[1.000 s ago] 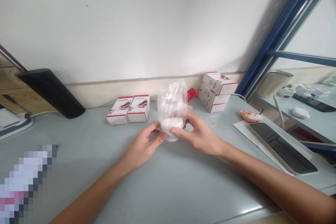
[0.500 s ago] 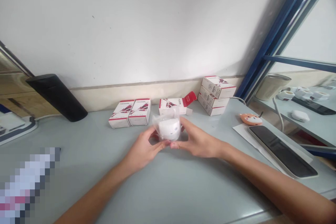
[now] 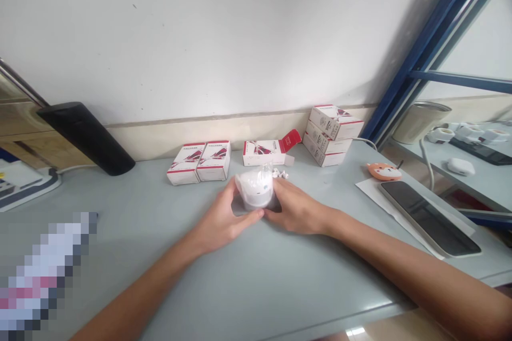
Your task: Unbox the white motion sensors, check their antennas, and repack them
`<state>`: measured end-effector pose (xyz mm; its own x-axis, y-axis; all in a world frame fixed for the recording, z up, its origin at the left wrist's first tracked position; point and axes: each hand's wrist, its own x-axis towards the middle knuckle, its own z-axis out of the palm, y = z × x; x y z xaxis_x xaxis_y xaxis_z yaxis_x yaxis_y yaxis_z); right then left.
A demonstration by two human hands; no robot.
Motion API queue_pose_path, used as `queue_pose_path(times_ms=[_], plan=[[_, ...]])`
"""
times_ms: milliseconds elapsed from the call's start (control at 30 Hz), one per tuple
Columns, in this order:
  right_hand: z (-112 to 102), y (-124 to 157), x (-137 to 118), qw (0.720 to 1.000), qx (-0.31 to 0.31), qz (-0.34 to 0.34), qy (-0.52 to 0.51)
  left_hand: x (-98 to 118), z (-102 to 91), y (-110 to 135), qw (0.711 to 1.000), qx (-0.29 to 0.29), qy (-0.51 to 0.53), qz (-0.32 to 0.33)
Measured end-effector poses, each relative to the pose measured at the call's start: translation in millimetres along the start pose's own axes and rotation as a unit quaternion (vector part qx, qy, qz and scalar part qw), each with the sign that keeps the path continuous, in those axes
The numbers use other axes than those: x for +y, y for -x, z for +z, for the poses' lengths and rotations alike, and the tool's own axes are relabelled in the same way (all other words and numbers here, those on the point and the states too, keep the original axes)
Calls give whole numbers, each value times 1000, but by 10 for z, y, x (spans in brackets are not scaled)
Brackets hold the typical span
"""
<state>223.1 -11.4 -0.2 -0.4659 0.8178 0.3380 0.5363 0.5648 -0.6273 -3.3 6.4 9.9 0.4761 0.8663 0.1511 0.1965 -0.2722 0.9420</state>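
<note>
A white, rounded device point(image 3: 256, 191) with a small dark mark on its front sits inside a clear plastic bag, close to the table surface. My left hand point(image 3: 224, 219) curves around its left side. From the other side, my right hand point(image 3: 299, 208) holds it too, and the two thumbs meet in front. The fingertips behind the device are hidden. Just past my right hand lies a small white packet point(image 3: 280, 173), too small to make out. Behind the device stands a white and red box point(image 3: 262, 154), its red end flap point(image 3: 291, 139) open to the right.
Two similar boxes point(image 3: 198, 162) lie to the left, and several more are stacked point(image 3: 330, 136) by the wall. At the right are an orange animal-shaped item point(image 3: 384, 171) and a phone-like device point(image 3: 430, 217) on paper. A black cylinder point(image 3: 86, 138) leans at the left.
The view has shifted slightly. The bagged device shows more of its lower rim, its bag top has flattened, and a small white packet now shows beyond my right hand. Both hands stay around the device.
</note>
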Motion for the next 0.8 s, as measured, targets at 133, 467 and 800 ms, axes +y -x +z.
queue_pose_path(times_ms=[133, 467, 800], plan=[[-1, 20, -72, 999, -9, -9, -35, 38, -18, -50, 999, 21, 32, -38], [-65, -29, -178, 971, 153, 73, -169, 170, -9, -102, 884, 38, 444, -143], [-174, -12, -307, 952, 286, 12, -104, 308, 9, -64, 861, 66, 481, -151]])
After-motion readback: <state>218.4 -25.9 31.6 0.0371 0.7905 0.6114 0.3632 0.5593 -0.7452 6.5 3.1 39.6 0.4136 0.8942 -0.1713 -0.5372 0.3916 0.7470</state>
